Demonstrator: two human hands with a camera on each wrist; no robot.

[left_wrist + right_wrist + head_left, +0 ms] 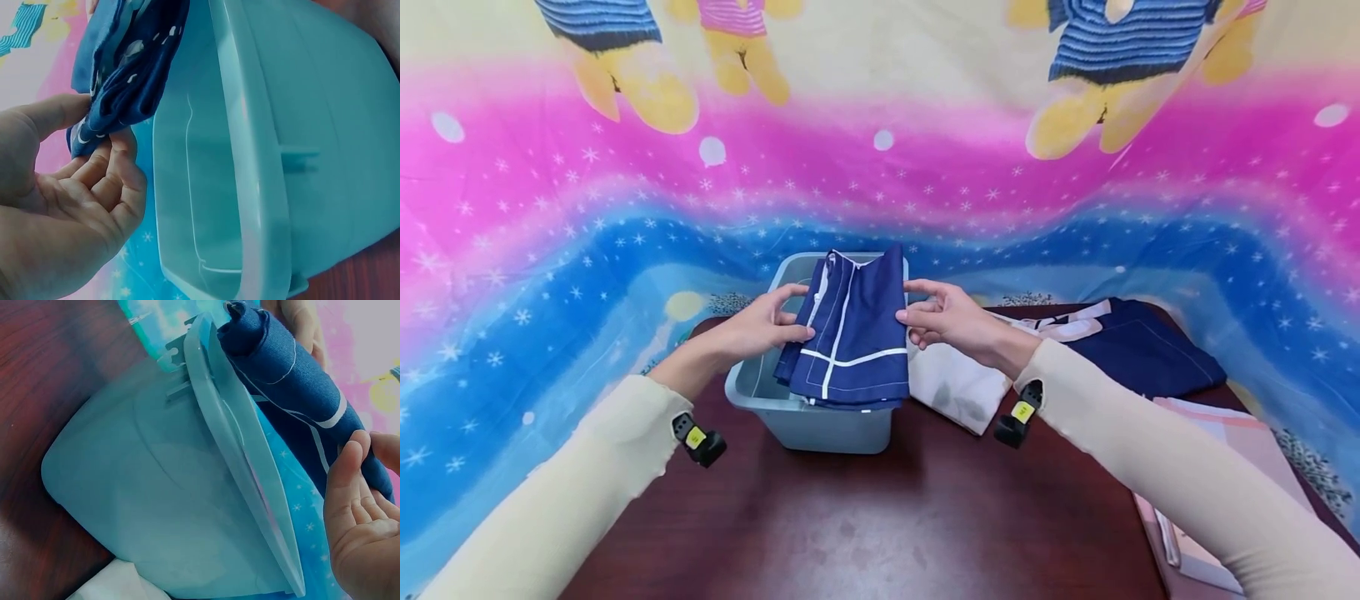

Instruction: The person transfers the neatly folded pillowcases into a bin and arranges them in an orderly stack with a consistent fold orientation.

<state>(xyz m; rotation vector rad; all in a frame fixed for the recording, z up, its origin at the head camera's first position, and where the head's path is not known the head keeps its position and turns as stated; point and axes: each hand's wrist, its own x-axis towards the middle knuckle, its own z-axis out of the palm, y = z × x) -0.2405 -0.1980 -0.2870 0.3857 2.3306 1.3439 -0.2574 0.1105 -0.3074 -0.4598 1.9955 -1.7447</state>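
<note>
Cartoon-print backdrop point(880, 179) hangs along the far side, pink over blue with snowflakes; dark reddish-brown surface point(850, 533) in front of it. From my remote seat: folded navy cloth with white lines point(872, 325) is held up over the mouth of the grey-blue bin point(827, 429), its bottom folds overlapping the near rim in the head view. Can't tell whether it touches that rim.

Left hand point(760, 325): pinching the cloth's left edge between thumb and fingers. Right hand point(951, 321): same pinch on the right edge. Neither is released.

Handling notes, my judgement: fabric looks soft and layered, so each pinch should catch every layer, or inner folds could slip out. I'd match left and right height, with only light outward tension; pulling hard would likely undo the fold. Low edge looks the likeliest snag on the rim, so I'd tip it up a bit and centre everything over the mouth. If it goes down, let both sides go together, else it may land skewed.

Right of the bin: pale folded cloth point(958, 387) just beside it, another navy piece point(1157, 358) farther right, pink fabric point(1232, 429) by the right sleeve point(1120, 433).
</note>
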